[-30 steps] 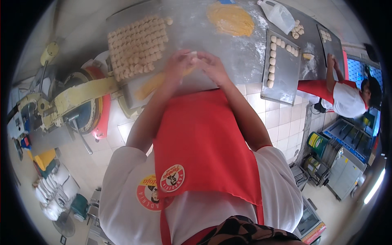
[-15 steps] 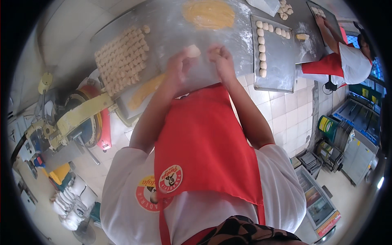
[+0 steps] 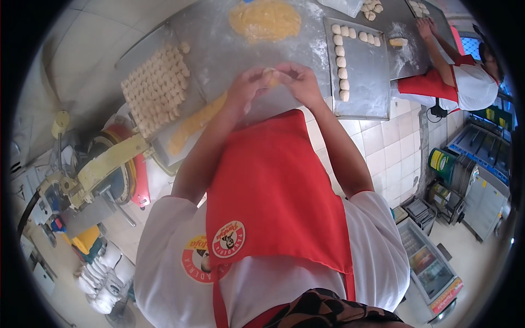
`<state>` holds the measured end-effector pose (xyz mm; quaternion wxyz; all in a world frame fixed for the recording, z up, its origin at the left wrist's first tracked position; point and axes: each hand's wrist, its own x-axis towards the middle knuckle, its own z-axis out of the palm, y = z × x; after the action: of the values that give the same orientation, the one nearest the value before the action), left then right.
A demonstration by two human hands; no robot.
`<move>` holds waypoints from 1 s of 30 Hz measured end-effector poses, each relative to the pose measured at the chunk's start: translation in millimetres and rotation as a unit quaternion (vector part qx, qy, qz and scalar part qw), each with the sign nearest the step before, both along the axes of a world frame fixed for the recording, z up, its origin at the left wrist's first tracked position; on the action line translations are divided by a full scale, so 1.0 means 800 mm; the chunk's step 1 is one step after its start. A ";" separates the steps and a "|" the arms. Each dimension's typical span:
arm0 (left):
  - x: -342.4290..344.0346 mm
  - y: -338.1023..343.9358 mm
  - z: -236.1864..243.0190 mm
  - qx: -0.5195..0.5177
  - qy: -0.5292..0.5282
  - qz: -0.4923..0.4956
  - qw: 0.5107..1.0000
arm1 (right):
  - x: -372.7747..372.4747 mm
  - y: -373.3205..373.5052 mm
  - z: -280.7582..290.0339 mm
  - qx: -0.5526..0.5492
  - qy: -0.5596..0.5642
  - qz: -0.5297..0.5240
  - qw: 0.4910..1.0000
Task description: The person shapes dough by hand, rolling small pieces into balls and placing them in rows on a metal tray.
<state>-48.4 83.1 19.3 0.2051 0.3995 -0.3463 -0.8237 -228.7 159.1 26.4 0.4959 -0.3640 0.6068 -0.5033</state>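
Both hands meet over the near part of the metal table. My left hand [image 3: 244,90] and my right hand [image 3: 299,82] grip a small piece of dough [image 3: 268,71] between their fingertips. A bit of yellow shows at the dough, partly covered by my fingers. Beyond my hands lies a wide flattened yellow mass [image 3: 264,22]. To the left are close rows of small pale dough pieces [image 3: 156,87]. Near my left forearm is a long yellow strip [image 3: 188,127]. On the right, a metal tray [image 3: 365,98] bears round dough balls [image 3: 342,62] along its left and far sides.
Another person [image 3: 456,82] in a red apron works at the far right, hands over a second tray [image 3: 419,10]. A floured dough piece [image 3: 398,42] lies between us. A cream-coloured machine [image 3: 112,161] stands left of the table. Flour streaks the metal table [image 3: 210,52].
My right hand has moved left to meet my left hand, and both are now on the dough piece. Earlier the left hand alone held it. The table has shifted slightly left in view.
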 end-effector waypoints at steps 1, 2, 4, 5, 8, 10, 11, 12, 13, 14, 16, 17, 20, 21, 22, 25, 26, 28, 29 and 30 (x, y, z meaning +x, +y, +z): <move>-0.001 -0.002 -0.002 -0.011 -0.001 -0.001 1.000 | -0.003 0.000 0.001 0.008 -0.035 -0.009 0.999; 0.000 -0.001 -0.004 -0.019 -0.002 0.000 1.000 | -0.003 0.001 0.004 0.020 -0.071 -0.017 0.997; -0.002 0.001 -0.009 -0.064 -0.028 -0.003 0.998 | -0.004 0.002 0.011 0.021 -0.070 -0.008 0.997; -0.008 0.000 -0.011 -0.103 -0.052 -0.007 0.993 | -0.003 0.002 0.014 0.021 -0.070 -0.003 0.997; -0.025 0.007 -0.013 -0.153 -0.044 0.022 0.987 | -0.016 0.001 0.006 0.038 -0.005 -0.010 0.999; -0.032 0.010 -0.011 -0.152 -0.021 0.031 0.988 | -0.021 0.002 -0.008 0.020 0.104 -0.022 0.994; -0.031 0.012 -0.015 -0.144 -0.016 0.028 0.989 | -0.019 0.001 -0.006 0.012 0.159 -0.025 0.987; -0.031 0.014 -0.018 -0.136 -0.010 0.025 0.990 | -0.017 0.001 -0.004 0.038 0.107 -0.033 0.993; -0.031 0.012 -0.022 -0.143 -0.033 0.022 0.989 | -0.015 0.001 -0.002 0.065 0.055 -0.041 0.996; -0.031 0.010 -0.024 -0.148 -0.057 0.017 0.987 | -0.011 0.003 0.000 0.093 0.002 -0.050 0.994; -0.034 0.008 -0.030 -0.173 -0.112 -0.013 0.978 | -0.007 0.011 -0.015 0.036 0.063 -0.052 0.996; -0.039 0.008 -0.028 -0.193 -0.143 -0.041 0.970 | -0.007 0.017 -0.026 0.008 0.093 -0.054 0.994; -0.051 0.016 -0.083 -0.249 -0.146 -0.064 0.955 | -0.018 0.024 -0.057 0.081 0.140 -0.056 0.985; -0.053 0.019 -0.108 -0.267 -0.132 -0.063 0.952 | -0.019 0.026 -0.069 0.095 0.147 -0.062 0.983; -0.058 0.021 -0.119 -0.326 -0.163 -0.088 0.927 | -0.021 0.031 -0.083 0.113 0.154 -0.073 0.979; -0.064 0.027 -0.151 -0.423 -0.230 -0.141 0.865 | -0.029 0.042 -0.120 0.153 0.017 -0.093 0.984; -0.067 0.022 -0.173 -0.406 -0.242 -0.142 0.869 | -0.031 0.042 -0.131 0.160 -0.053 -0.091 0.981; -0.075 0.019 -0.195 -0.391 -0.267 -0.141 0.870 | -0.032 0.050 -0.151 0.049 0.210 -0.015 0.976; -0.080 0.019 -0.197 -0.392 -0.281 -0.138 0.865 | -0.032 0.050 -0.156 -0.010 0.334 0.023 0.942; -0.083 0.020 -0.199 -0.394 -0.295 -0.134 0.860 | -0.034 0.049 -0.160 -0.017 0.352 0.029 0.935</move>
<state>-114.7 98.8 -139.6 0.1214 0.4593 -0.7364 -0.4817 -255.9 198.7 -101.4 0.2590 -0.5439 0.7229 -0.3385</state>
